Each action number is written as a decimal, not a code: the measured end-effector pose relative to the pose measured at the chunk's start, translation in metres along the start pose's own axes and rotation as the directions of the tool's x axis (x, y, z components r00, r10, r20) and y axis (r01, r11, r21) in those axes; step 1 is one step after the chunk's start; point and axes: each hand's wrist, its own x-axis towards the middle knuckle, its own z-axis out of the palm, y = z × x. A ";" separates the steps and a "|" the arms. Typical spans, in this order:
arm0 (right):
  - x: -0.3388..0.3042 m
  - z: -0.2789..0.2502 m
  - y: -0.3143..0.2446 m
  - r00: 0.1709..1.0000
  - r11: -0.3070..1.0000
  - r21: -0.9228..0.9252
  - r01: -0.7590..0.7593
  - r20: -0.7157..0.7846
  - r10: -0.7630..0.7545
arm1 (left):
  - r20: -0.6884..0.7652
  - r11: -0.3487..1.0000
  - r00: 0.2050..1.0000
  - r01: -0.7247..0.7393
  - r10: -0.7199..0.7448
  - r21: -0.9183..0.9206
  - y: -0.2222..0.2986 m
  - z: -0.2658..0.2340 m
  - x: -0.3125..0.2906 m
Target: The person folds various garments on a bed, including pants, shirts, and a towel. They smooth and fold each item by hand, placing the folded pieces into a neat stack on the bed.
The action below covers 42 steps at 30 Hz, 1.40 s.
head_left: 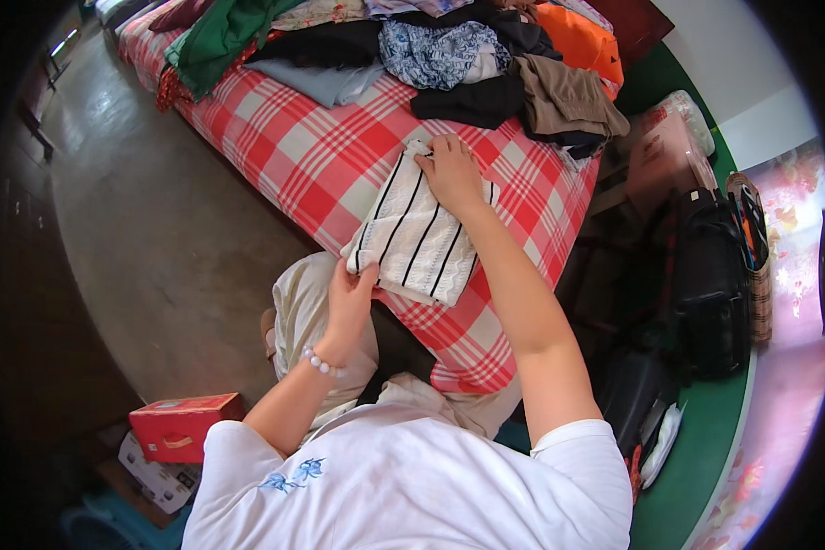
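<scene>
A white knit garment with black stripes (412, 240) lies folded into a flat rectangle on the red-and-white checked bed cover (293, 174). My left hand (348, 295) pinches its near left corner, thumb on top and the other fingers underneath. At the far edge, my right hand (451, 174) rests on top of the cloth with its fingers bent over the upper corner. Whether those right fingers grip the fabric or only press on it is hard to see. A beaded bracelet circles my left wrist.
Beyond the garment lies a heap of clothes, with a blue-and-white patterned piece (445, 53), brown trousers (568, 96), a green garment (225, 41) and an orange bag (582, 41). Black luggage (710, 280) stands at the right. A red box (185, 426) sits at the lower left.
</scene>
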 end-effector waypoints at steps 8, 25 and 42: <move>0.006 -0.003 0.014 0.993 0.954 0.284 -0.095 0.095 0.070 | 0.426 0.026 0.573 -0.616 0.700 0.787 0.056 0.029 -0.022; 0.020 0.008 0.022 0.987 0.923 0.353 -0.154 0.013 0.159 | 0.763 -0.063 0.471 -0.832 0.443 0.551 0.070 -0.011 0.003; -0.009 -0.048 0.060 0.992 0.949 0.291 -0.123 0.075 0.106 | 0.839 0.003 0.323 -0.934 0.438 0.358 0.042 0.060 -0.020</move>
